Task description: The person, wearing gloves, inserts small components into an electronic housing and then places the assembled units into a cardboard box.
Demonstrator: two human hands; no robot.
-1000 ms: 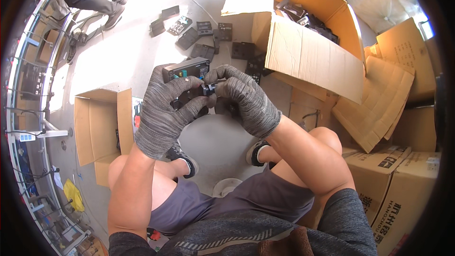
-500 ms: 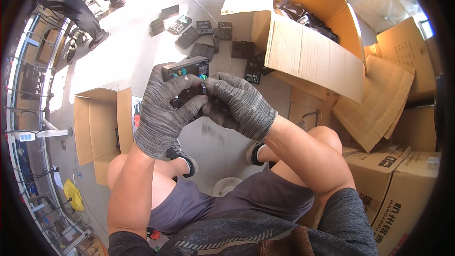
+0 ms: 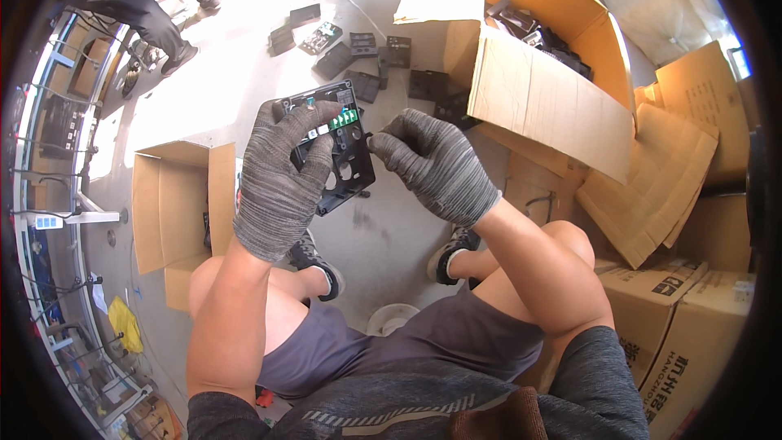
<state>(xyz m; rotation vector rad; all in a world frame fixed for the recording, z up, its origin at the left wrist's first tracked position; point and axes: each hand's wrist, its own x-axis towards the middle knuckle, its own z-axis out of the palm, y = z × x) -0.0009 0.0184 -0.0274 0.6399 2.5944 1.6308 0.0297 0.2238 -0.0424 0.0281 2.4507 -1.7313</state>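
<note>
My left hand [image 3: 279, 171], in a grey knitted glove, grips a black plastic housing [image 3: 355, 165] by its left side. The housing's open inside faces up, showing round holes and moulded ribs. Across it lies a small green circuit board [image 3: 344, 119] with white parts, close to my left fingertips. Just off the housing's right edge is my gloved right hand [image 3: 436, 165], its fingers curled and pressed together. Whatever those fingertips may pinch is too small and dark to make out.
Several black housings [image 3: 335, 60] lie on the floor ahead. A large open carton [image 3: 547, 98] with black parts stands far right, a smaller open carton [image 3: 172, 212] at left. Flattened cardboard [image 3: 652, 179] and closed boxes [image 3: 643, 301] line the right. Another person's legs [image 3: 151, 12] show far left.
My right hand has drawn away to the right from the housing. The housing has tilted, so its inside and the green board show more fully. My left hand keeps its grip.
</note>
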